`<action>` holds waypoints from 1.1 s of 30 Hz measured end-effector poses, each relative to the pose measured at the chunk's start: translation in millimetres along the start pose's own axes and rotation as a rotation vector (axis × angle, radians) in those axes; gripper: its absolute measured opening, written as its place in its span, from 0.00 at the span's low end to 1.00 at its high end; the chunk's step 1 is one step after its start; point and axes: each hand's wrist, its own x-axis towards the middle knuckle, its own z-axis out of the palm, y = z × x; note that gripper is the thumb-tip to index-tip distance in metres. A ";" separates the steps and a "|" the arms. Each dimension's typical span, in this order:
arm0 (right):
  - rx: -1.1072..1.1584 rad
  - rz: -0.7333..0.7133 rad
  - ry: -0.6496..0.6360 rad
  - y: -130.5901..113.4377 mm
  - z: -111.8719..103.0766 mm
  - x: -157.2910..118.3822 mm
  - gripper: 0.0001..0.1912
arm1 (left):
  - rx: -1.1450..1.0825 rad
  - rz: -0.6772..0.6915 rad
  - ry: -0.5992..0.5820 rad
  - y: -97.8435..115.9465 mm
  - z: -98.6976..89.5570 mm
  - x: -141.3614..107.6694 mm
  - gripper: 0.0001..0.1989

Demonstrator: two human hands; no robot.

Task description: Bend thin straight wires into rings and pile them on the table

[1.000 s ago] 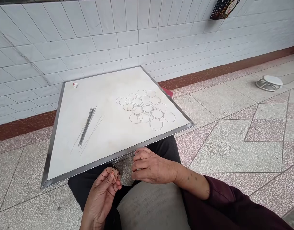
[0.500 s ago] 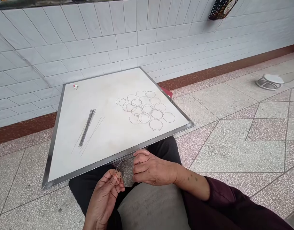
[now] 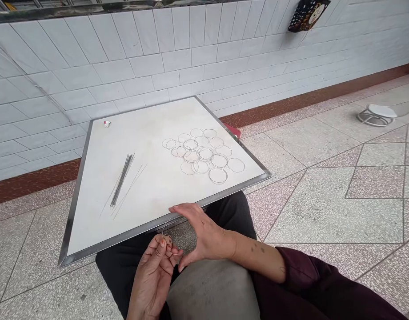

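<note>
Between its thumb and fingers my left hand [image 3: 154, 269] pinches a thin curved wire [image 3: 163, 226], together with a small brownish piece [image 3: 166, 239] whose kind I cannot make out. The wire bends up from the fingertips toward the table edge and curls back below them. My right hand [image 3: 209, 235] is open beside it, thumb and fingers spread in a wide C. I cannot tell whether its fingertips touch the wire. Both hands are above my lap, at the near edge of the white table [image 3: 154, 195].
Overlapping thin wire rings [image 3: 192, 161] lie on the table's right half, and a bundle of straight wires [image 3: 122, 180] on the left. A small white-and-red object [image 3: 106, 124] sits near the far left corner. A low stool [image 3: 378, 115] stands on the floor at right.
My right hand has opened from a closed grip, its thumb and fingers spreading wide. The left hand keeps its pinch on the wire and has shifted slightly right.
</note>
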 end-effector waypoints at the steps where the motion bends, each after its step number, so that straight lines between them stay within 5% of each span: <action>1: 0.009 0.000 0.007 0.3 1.0 -0.1 0.65 | -0.011 -0.002 -0.001 -1.6 -0.6 0.2 0.10; 23: 0.033 -0.025 0.032 8.7 1.4 -15.8 0.51 | -0.005 -0.060 -0.122 -11.2 -10.1 -3.4 0.03; 33: 0.017 -0.029 0.060 6.7 8.9 -19.8 0.51 | -0.163 -0.165 -0.174 -19.6 0.8 -5.6 0.28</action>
